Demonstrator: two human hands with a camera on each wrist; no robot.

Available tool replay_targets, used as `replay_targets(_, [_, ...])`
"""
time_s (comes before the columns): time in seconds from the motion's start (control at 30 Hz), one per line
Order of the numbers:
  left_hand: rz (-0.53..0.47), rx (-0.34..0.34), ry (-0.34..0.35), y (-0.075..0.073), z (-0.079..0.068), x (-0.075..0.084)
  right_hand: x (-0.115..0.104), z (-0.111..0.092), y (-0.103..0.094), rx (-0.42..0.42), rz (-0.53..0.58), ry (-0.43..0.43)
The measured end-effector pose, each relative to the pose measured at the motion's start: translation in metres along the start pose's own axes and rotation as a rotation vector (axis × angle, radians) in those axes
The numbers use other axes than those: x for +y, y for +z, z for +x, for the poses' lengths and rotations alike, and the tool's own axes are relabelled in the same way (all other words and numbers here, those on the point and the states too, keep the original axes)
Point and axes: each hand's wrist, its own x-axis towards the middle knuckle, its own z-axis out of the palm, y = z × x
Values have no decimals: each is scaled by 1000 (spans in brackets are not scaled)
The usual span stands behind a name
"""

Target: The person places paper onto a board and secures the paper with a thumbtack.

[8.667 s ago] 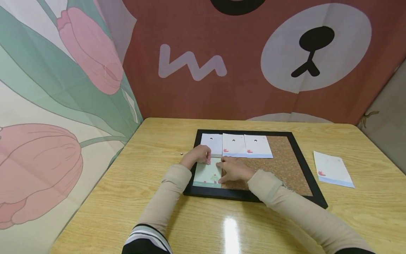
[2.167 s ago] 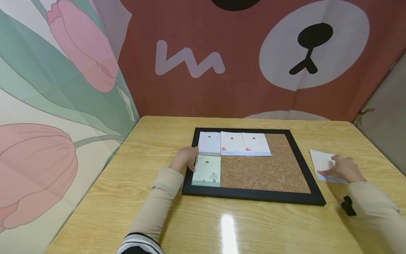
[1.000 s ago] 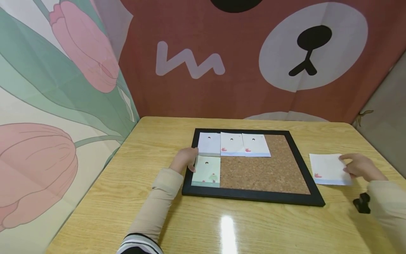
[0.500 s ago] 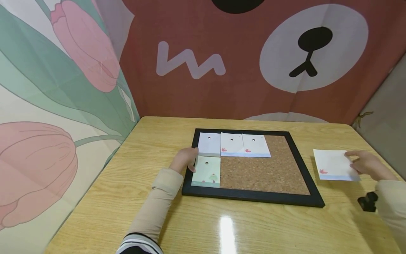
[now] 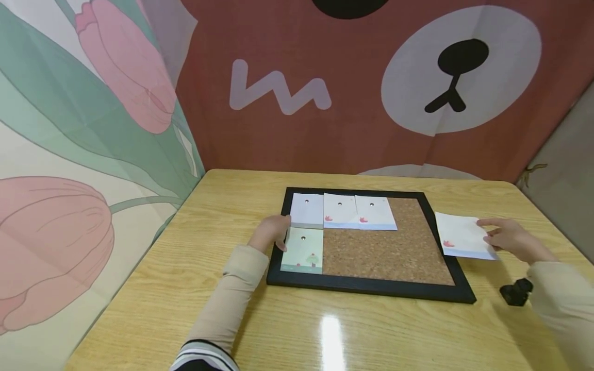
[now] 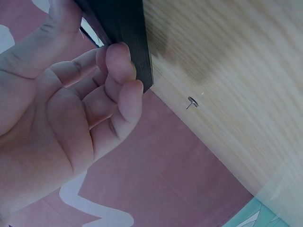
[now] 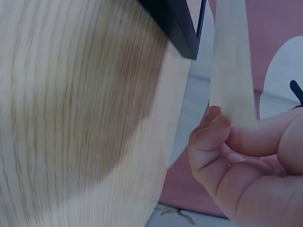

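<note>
My right hand [image 5: 517,241] pinches a white sheet of note paper [image 5: 461,234] by its right edge. The sheet has a red motif and a blue lower band, and its left edge overlaps the corkboard's right frame in the head view. In the right wrist view the sheet [image 7: 232,66] stands between thumb and fingers, raised off the table. My left hand [image 5: 270,232] grips the left side of the black-framed corkboard [image 5: 385,257]; in the left wrist view its curled fingertips [image 6: 124,61] press the outer side of the frame [image 6: 125,23].
Three note sheets are pinned along the board's top, including a plain one [image 5: 306,214]. A green sheet [image 5: 301,252] is pinned below at left. A loose thumbtack [image 6: 192,102] lies on the wooden table [image 5: 223,206] left of the board. Printed cloth [image 5: 278,139] hangs behind.
The green sheet is now pinned. My right hand went to the sheet right of the board, took it up and brought it left to the frame. My left hand moved to the board's left side.
</note>
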Motion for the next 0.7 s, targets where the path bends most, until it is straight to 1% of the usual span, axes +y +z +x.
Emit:
replay_targets(0.1, [1, 6, 3, 0, 1, 0, -5, 3, 6, -1, 27, -4])
replay_targets(0.3, [17, 20, 12, 1, 1, 0, -18, 11, 18, -7, 100, 34])
replay_targets(0.5, [9, 12, -1, 1, 0, -1, -31, 17, 31, -16, 161, 16])
replay_targets(0.7, [30, 10, 6, -1, 1, 0, -44, 21, 43, -34, 207, 51])
